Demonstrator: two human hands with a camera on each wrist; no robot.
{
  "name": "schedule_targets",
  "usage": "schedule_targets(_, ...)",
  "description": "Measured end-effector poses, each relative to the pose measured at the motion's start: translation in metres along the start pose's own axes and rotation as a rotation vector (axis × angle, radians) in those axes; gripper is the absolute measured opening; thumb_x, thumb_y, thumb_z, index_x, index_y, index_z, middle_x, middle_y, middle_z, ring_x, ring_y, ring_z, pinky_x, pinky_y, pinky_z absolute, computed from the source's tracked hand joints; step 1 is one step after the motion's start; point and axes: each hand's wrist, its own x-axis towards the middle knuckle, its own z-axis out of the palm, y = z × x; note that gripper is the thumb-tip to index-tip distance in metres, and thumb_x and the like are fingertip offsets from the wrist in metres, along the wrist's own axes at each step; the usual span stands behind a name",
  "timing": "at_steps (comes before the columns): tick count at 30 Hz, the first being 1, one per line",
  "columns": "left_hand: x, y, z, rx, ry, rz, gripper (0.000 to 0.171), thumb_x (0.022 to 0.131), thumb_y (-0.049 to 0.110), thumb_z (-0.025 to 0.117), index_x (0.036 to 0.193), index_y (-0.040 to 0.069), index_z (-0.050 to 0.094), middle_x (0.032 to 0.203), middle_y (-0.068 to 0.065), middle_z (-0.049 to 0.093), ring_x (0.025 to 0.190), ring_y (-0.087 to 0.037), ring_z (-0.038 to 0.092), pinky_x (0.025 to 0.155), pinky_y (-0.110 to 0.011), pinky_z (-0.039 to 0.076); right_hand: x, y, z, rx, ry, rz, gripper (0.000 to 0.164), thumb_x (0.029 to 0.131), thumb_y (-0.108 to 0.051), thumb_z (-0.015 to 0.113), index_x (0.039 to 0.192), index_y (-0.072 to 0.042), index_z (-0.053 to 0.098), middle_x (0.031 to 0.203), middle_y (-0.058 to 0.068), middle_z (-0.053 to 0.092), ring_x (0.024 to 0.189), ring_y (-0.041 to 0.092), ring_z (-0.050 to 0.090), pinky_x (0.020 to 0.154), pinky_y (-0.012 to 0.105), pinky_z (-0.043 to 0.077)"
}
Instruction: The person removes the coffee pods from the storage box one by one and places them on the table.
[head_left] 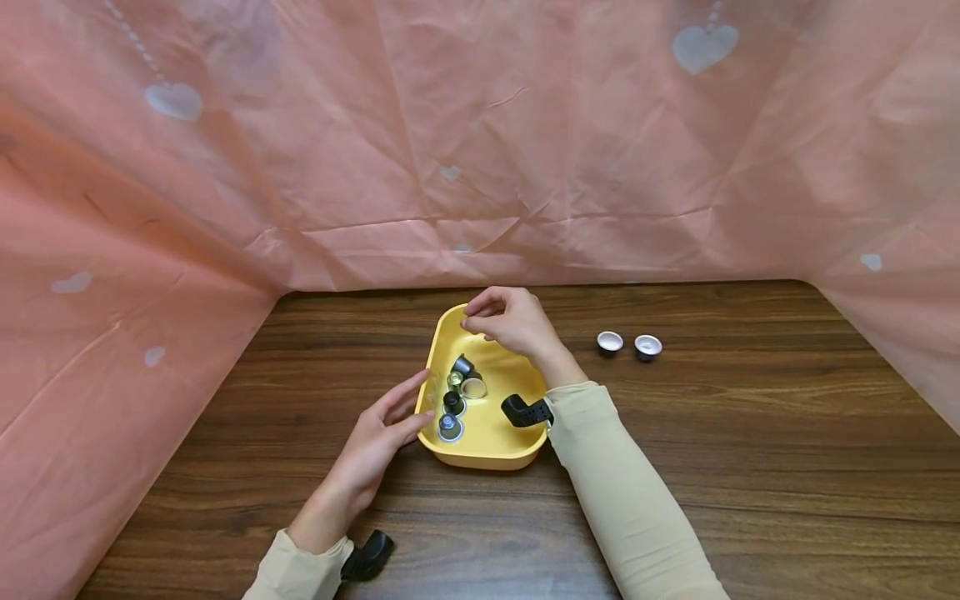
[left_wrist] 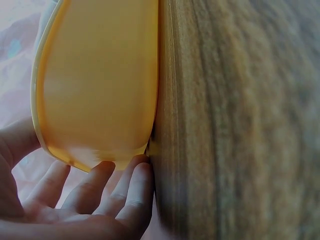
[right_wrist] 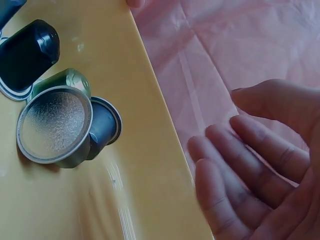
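Note:
My left hand [head_left: 378,442] grips the left wall of a yellow plastic bin [head_left: 480,460], thumb over the rim and fingers against the outside, as the left wrist view [left_wrist: 95,200] also shows. Held above the bin's far end, my right hand [head_left: 517,321] has loosely bent fingers with nothing between them. Several coffee capsules lie along the bin's left side: a black one [right_wrist: 30,55], a green one [right_wrist: 67,82], a dark blue one [right_wrist: 104,125] and one with its silvery lid [right_wrist: 55,125] facing the camera. Nearest me sits a blue capsule [head_left: 448,423].
Two more capsules stand lid-up on the wooden table [head_left: 750,433] to the right of the bin, a left one [head_left: 610,342] and a right one [head_left: 648,347]. Pink cloth [head_left: 525,150] with pale hearts hangs behind the table and along both sides.

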Motion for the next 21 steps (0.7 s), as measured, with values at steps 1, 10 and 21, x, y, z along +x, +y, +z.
schedule_targets(1,0.0001,0.0,0.0,-0.001,0.001,0.0,0.058,0.104,0.016,0.071,0.159,0.027,0.054,0.162,-0.01,0.056,0.145,-0.025,0.056,0.107,-0.031,0.054,-0.0001,-0.0001,-0.0001,-0.022,-0.008,0.003,0.025,0.091,-0.016,0.085,0.111,-0.003,0.079,0.102,0.01,0.082,0.084,0.013,0.075,0.076,0.028,0.062)
schedule_targets(10,0.0018,-0.0009,0.0003,-0.004,-0.001,0.001,0.058,0.105,0.017,0.071,0.159,0.028,0.054,0.162,-0.01,0.056,0.145,-0.025,0.056,0.109,-0.034,0.053,0.0009,0.0028,-0.001,-0.235,-0.132,0.009,0.02,0.088,-0.025,0.087,0.103,-0.013,0.081,0.1,0.003,0.082,0.09,0.015,0.07,0.077,0.025,0.053)
schedule_targets(21,0.0028,-0.0056,0.0044,-0.009,-0.009,0.007,0.057,0.105,0.016,0.071,0.158,0.029,0.055,0.161,-0.011,0.057,0.144,-0.025,0.057,0.108,-0.035,0.054,0.0042,0.0015,-0.0015,-0.377,-0.155,0.057,0.018,0.085,-0.03,0.089,0.098,-0.019,0.083,0.096,-0.003,0.083,0.094,0.017,0.069,0.084,0.029,0.052)
